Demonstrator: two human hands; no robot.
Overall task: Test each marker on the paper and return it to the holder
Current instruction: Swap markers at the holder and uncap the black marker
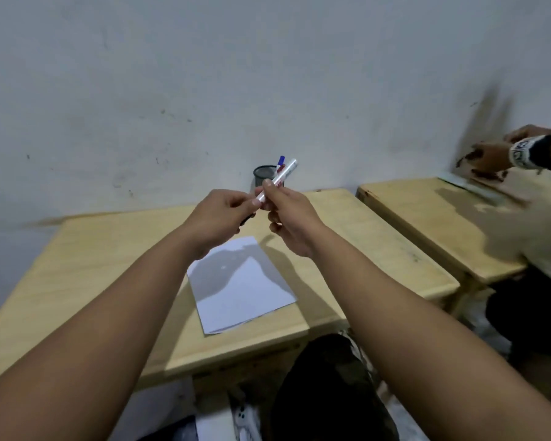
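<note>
A white marker (283, 174) is held up over the wooden desk (86, 275), tilted up to the right. My right hand (288, 218) grips its barrel. My left hand (218, 216) pinches the marker's lower end, where a dark cap shows under the fingers. Behind the hands a dark mesh holder (263, 175) stands at the desk's far edge by the wall, with a blue-capped marker (280, 162) sticking out of it. A white sheet of paper (240, 286) lies flat on the desk below my hands, partly in their shadow.
A second wooden desk (427, 224) stands to the right, with a narrow gap between the two. Another person's hand and banded wrist (519, 154) reach over it at the far right. A stained wall (204, 90) rises right behind both desks. My dark-clothed knee (328, 386) is below the near edge.
</note>
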